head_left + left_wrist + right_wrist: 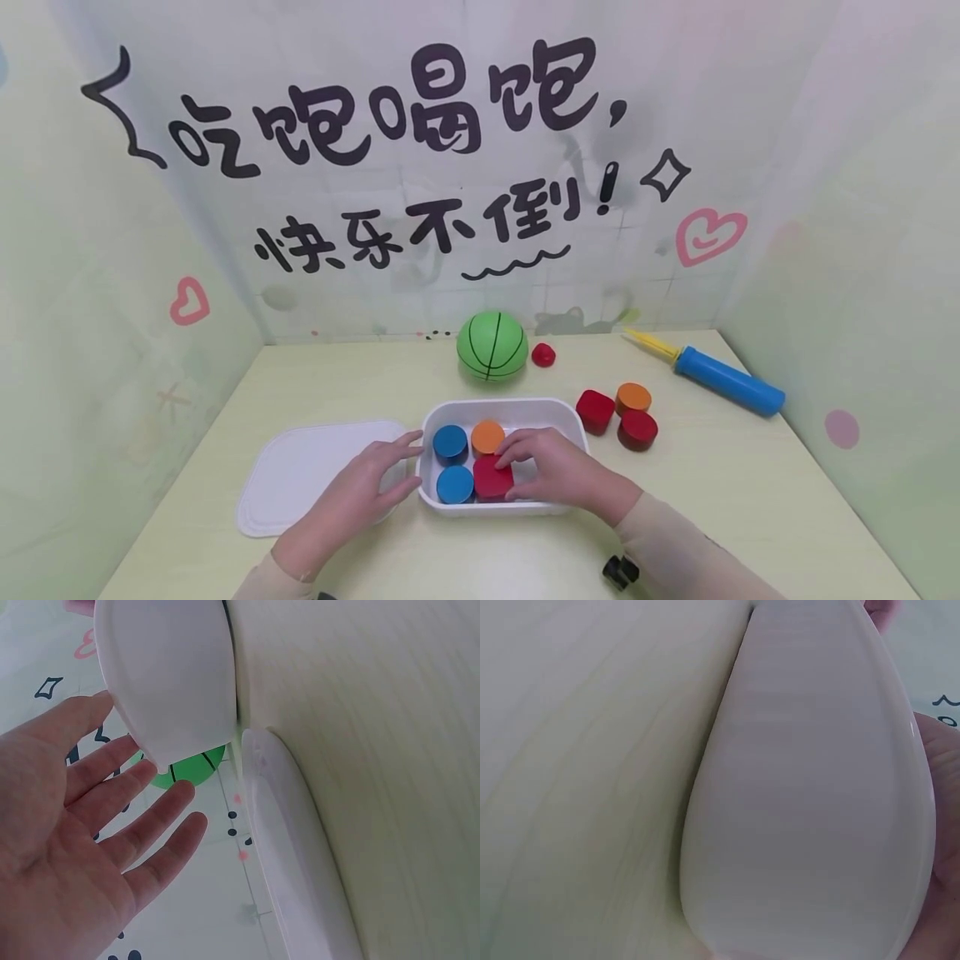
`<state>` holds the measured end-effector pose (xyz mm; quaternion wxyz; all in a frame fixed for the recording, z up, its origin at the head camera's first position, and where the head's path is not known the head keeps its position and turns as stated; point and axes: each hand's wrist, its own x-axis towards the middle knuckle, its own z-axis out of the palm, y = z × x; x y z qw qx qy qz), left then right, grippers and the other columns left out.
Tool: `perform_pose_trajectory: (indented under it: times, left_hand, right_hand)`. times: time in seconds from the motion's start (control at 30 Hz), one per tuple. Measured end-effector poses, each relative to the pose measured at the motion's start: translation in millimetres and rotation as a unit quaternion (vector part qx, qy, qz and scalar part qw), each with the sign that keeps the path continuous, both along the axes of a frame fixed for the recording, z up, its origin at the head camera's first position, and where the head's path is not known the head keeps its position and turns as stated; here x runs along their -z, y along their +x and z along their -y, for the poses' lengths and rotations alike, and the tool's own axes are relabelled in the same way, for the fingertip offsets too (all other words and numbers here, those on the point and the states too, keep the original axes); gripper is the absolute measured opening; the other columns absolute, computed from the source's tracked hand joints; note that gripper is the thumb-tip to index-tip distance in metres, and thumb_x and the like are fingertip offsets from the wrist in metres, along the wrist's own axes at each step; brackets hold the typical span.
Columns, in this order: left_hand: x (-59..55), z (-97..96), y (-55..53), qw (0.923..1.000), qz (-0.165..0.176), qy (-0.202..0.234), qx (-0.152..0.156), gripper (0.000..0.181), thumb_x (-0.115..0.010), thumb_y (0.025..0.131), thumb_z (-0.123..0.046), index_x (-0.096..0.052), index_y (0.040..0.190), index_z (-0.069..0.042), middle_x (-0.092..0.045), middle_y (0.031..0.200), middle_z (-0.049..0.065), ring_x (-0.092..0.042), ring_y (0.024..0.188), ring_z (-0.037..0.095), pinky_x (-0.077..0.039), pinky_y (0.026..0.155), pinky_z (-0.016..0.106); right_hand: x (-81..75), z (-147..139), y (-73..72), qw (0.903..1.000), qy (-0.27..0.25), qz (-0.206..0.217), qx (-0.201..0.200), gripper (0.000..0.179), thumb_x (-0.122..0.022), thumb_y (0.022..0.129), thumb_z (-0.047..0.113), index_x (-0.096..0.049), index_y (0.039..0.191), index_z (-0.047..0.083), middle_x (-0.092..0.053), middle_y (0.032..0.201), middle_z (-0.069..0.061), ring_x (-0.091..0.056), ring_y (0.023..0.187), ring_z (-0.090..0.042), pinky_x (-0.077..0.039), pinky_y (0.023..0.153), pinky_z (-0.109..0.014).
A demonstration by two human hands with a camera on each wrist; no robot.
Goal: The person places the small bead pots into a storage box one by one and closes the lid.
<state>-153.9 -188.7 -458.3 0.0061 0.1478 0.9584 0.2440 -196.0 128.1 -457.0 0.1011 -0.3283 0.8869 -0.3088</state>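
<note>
In the head view a white plastic box [510, 507] stands on the table with two round blue blocks [451, 444], a round orange block [488, 437] and a red rounded-square block [491, 481] inside. My right hand [558, 467] reaches over the box's right part and holds the red block between thumb and fingers, low in the box. My left hand [367, 487] is spread at the box's left end, fingertips at the rim. From the left wrist, the left palm [67, 847] faces the box [169, 675] with fingers loosely extended. In the right wrist view the box wall [802, 787] hides most of the right hand.
A white lid [300, 475] lies left of the box, partly under the left hand. To the right are two red blocks [596, 412] and an orange one [633, 397]. Behind stand a green ball [492, 346], a small red piece [543, 355] and a blue-yellow hand pump [727, 381].
</note>
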Motion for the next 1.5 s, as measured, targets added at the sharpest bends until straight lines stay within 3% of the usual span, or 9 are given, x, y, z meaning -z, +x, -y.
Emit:
perform_pose_trajectory:
  times: [0.47,0.67,0.83,1.0,1.23,1.4,1.5]
  left_hand:
    - [0.0,-0.5,-1.7,1.0,0.002,0.001,-0.003,0.047,-0.078,0.093,-0.036,-0.068,0.138,-0.025,-0.057,0.152,-0.009,-0.059,0.135,0.025,-0.052,0.109,0.052]
    - [0.2,-0.3,-1.5,1.0,0.005,0.004,-0.005,0.047,-0.078,0.093,-0.036,-0.068,0.137,-0.025,-0.057,0.153,-0.009,-0.059,0.135,0.025,-0.052,0.109,0.053]
    - [1.2,0.0,-1.8,1.0,0.004,0.004,-0.003,0.046,-0.079,0.092,-0.036,-0.069,0.137,-0.025,-0.056,0.153,-0.009,-0.058,0.135,0.025,-0.052,0.109,0.053]
    - [1.9,0.0,-1.7,1.0,0.001,0.003,0.001,0.046,-0.078,0.093,-0.035,-0.069,0.137,-0.025,-0.055,0.153,-0.01,-0.058,0.135,0.025,-0.052,0.11,0.052]
    - [0.7,-0.8,-0.6,1.0,-0.001,0.005,0.0,0.046,-0.079,0.092,-0.034,-0.069,0.136,-0.024,-0.056,0.153,-0.009,-0.058,0.136,0.026,-0.051,0.111,0.053]
    - [0.3,-1.5,-0.3,1.0,0.002,0.001,-0.003,0.047,-0.079,0.092,-0.035,-0.069,0.137,-0.024,-0.056,0.153,-0.01,-0.058,0.136,0.025,-0.051,0.111,0.052]
    - [0.0,-1.7,-0.1,1.0,0.004,0.001,-0.003,0.047,-0.079,0.092,-0.034,-0.069,0.136,-0.024,-0.056,0.153,-0.009,-0.058,0.136,0.025,-0.051,0.11,0.052]
  right_hand:
    - [-4.4,-0.9,-2.4,0.9996,0.013,0.005,-0.023,0.037,-0.09,0.082,0.026,-0.079,0.117,0.022,-0.07,0.123,0.006,-0.065,0.114,-0.013,-0.061,0.094,-0.032]
    - [-7.2,-6.0,-1.6,0.9997,0.014,0.001,-0.022,0.038,-0.087,0.084,0.023,-0.077,0.121,0.024,-0.07,0.125,0.009,-0.063,0.12,-0.015,-0.059,0.1,-0.035]
    - [-13.2,-17.6,0.7,0.9999,-0.005,0.01,0.006,0.038,-0.085,0.086,0.019,-0.076,0.122,0.023,-0.07,0.125,0.008,-0.063,0.121,-0.018,-0.06,0.1,-0.043]
    - [-19.8,-35.3,5.1,0.9984,-0.032,-0.023,0.04,0.034,-0.086,0.086,0.019,-0.077,0.118,0.019,-0.071,0.123,0.004,-0.065,0.118,-0.022,-0.062,0.095,-0.044]
    - [-25.1,-64.9,9.7,0.9906,-0.056,-0.09,0.086,0.034,-0.088,0.083,0.018,-0.077,0.114,0.023,-0.072,0.12,0.007,-0.068,0.114,-0.02,-0.064,0.091,-0.04]
    - [-25.0,-87.9,12.9,0.9841,-0.075,-0.102,0.124,0.032,-0.088,0.083,0.014,-0.078,0.112,0.022,-0.072,0.117,0.008,-0.07,0.101,-0.018,-0.063,0.078,-0.029]
    - [-24.3,-101.7,13.5,0.9804,-0.07,-0.119,0.14,0.033,-0.088,0.083,0.012,-0.078,0.113,0.02,-0.073,0.116,0.008,-0.069,0.099,-0.018,-0.063,0.077,-0.029]
